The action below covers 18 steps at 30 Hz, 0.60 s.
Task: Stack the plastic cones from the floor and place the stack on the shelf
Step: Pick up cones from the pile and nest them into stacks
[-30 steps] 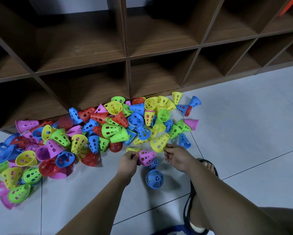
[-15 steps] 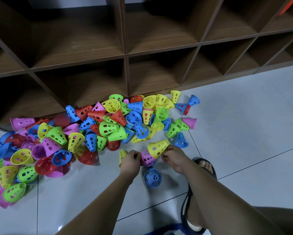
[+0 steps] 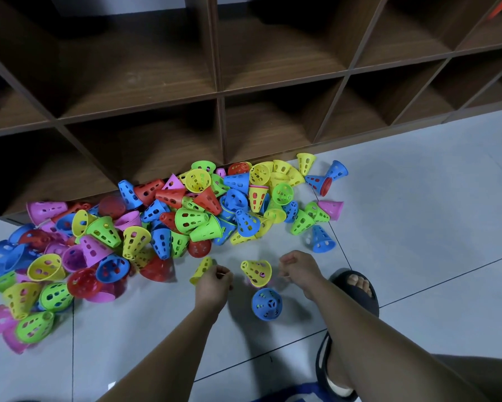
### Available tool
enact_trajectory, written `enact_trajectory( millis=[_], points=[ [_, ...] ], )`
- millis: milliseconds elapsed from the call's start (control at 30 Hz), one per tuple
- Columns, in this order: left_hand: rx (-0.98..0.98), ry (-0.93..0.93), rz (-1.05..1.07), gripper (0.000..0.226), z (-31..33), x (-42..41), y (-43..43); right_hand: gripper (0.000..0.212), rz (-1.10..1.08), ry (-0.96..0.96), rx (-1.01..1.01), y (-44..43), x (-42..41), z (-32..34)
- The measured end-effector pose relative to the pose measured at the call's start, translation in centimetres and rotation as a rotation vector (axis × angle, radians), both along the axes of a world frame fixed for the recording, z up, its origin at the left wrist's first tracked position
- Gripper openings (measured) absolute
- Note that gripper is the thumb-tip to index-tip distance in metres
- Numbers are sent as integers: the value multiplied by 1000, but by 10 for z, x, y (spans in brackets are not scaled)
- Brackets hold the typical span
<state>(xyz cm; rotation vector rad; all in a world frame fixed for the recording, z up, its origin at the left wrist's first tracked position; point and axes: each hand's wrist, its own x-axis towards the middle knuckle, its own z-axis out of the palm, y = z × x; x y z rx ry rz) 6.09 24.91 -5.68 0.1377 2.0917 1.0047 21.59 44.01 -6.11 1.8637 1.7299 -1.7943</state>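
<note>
A big heap of perforated plastic cones (image 3: 186, 221) in yellow, green, blue, red and pink lies on the grey floor in front of the wooden shelf (image 3: 220, 94). My left hand (image 3: 215, 282) has its fingers curled on a small yellow cone (image 3: 202, 269) at the heap's near edge. Between my hands, a second yellow cone (image 3: 257, 272) sits over a pink cone (image 3: 268, 283), touched by neither hand. My right hand (image 3: 299, 268) hovers just right of it with fingers curled and nothing in them. A blue cone (image 3: 266, 304) lies on its side below the pair.
The shelf's cubbies, such as the lower middle cubby (image 3: 261, 132), stand open and dark above the heap. My foot in a black sandal (image 3: 357, 291) rests on the floor at the right. Grey floor tiles (image 3: 418, 227) stretch to the right of the cones.
My right hand carried the yellow cone from the heap's edge onto the pink cone and let go. My left hand released the pink cone and now has the small yellow cone.
</note>
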Motion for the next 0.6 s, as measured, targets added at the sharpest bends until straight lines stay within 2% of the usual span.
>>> enact_trajectory(
  millis=[133,267,333,400,467,600],
  points=[
    [-44,131,108,4,-3,-7,-14,15,-218,-4,76,14,3,3],
    [-117,233,208,18,-2,-11,-26,14,-222,-221,388,37,10,6],
    [-153,284,210,20,-1,-12,-29,18,-294,-248,471,42,14,15],
    [-176,285,186,22,-4,-14,-30,22,-328,-236,431,47,21,15],
    [-201,273,131,26,-9,-16,-30,34,-254,-223,359,50,25,11],
    [-219,250,107,28,-14,-21,-29,52,-271,-104,245,54,31,3]
  ],
)
